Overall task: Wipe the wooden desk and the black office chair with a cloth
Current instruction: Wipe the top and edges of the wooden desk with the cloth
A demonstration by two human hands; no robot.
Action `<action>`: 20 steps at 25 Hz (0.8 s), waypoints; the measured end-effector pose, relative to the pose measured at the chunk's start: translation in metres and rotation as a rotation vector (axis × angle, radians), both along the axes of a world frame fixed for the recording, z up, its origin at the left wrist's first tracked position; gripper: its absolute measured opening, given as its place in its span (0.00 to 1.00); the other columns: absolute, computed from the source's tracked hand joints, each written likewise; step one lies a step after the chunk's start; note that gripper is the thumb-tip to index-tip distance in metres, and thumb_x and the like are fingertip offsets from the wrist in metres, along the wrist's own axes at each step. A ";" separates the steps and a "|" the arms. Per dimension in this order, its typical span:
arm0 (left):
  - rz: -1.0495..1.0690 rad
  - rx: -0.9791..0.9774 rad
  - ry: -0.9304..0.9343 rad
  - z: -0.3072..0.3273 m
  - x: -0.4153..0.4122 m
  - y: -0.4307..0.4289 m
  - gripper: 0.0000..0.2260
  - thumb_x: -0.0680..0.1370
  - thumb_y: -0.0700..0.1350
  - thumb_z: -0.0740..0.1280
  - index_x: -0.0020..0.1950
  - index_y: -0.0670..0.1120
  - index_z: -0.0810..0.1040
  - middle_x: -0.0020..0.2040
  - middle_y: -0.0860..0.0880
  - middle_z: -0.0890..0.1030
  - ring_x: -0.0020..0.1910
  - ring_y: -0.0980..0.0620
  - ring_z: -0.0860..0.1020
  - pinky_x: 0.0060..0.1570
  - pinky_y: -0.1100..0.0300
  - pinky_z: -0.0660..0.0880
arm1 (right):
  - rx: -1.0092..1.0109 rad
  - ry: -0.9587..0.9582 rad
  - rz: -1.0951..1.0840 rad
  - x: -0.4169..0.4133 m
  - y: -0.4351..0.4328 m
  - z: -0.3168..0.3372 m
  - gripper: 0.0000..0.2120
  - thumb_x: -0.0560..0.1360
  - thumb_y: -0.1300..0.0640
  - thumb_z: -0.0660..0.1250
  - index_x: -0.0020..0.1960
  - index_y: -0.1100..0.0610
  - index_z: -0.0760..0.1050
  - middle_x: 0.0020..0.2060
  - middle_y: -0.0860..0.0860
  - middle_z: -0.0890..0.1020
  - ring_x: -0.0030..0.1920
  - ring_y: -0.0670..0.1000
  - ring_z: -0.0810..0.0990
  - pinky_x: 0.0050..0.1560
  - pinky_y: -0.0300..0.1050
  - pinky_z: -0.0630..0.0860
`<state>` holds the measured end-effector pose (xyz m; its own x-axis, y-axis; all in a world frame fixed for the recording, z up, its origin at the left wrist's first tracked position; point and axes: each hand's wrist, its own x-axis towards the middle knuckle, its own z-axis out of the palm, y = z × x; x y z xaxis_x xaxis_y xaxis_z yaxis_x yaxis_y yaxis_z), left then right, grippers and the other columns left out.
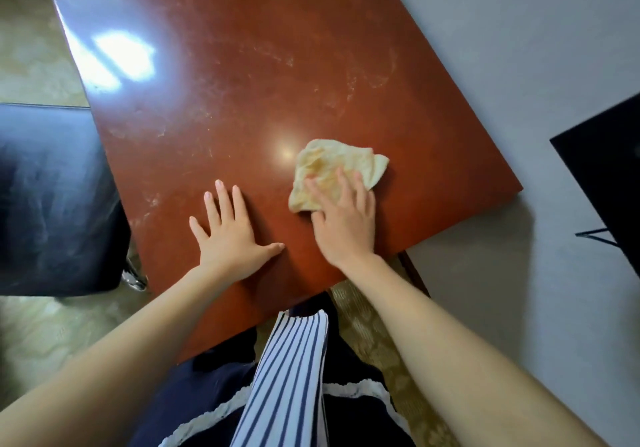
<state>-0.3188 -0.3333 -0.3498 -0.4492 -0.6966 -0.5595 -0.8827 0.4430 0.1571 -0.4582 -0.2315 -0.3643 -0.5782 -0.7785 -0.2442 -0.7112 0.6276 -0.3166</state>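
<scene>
Right hand (346,219) flat, fingers spread, pressing cloth (332,172) on desk (242,82), lower right of frame. Dusty streaks lie above. Left hand (230,235) flat, bracing. Chair (52,197) left, untouched.

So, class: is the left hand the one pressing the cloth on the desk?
No, the right hand presses the cloth, while the left hand lies flat on the desk beside it.
</scene>
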 end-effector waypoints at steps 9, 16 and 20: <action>0.054 0.033 -0.013 0.003 0.028 -0.014 0.57 0.68 0.62 0.73 0.77 0.51 0.32 0.76 0.46 0.31 0.76 0.44 0.34 0.72 0.38 0.41 | -0.103 0.156 0.544 0.017 0.002 -0.013 0.23 0.72 0.49 0.53 0.65 0.42 0.73 0.67 0.52 0.73 0.69 0.58 0.68 0.63 0.59 0.67; -0.053 0.028 0.036 0.011 -0.006 -0.007 0.49 0.72 0.60 0.70 0.78 0.52 0.37 0.77 0.48 0.31 0.76 0.45 0.33 0.72 0.40 0.40 | -0.077 0.247 0.256 -0.073 0.058 -0.014 0.24 0.70 0.51 0.56 0.65 0.44 0.73 0.67 0.51 0.74 0.68 0.56 0.71 0.65 0.53 0.62; -0.194 0.080 0.132 0.016 -0.033 0.006 0.43 0.76 0.55 0.67 0.78 0.54 0.40 0.77 0.51 0.31 0.76 0.46 0.34 0.73 0.42 0.41 | 0.017 0.269 -0.031 -0.134 0.095 -0.007 0.26 0.76 0.56 0.61 0.72 0.42 0.64 0.73 0.52 0.66 0.73 0.56 0.62 0.70 0.54 0.59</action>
<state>-0.3515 -0.3271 -0.3335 -0.6429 -0.5464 -0.5368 -0.7520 0.5834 0.3068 -0.5926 -0.1361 -0.3713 -0.6479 -0.7563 -0.0911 -0.7485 0.6543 -0.1078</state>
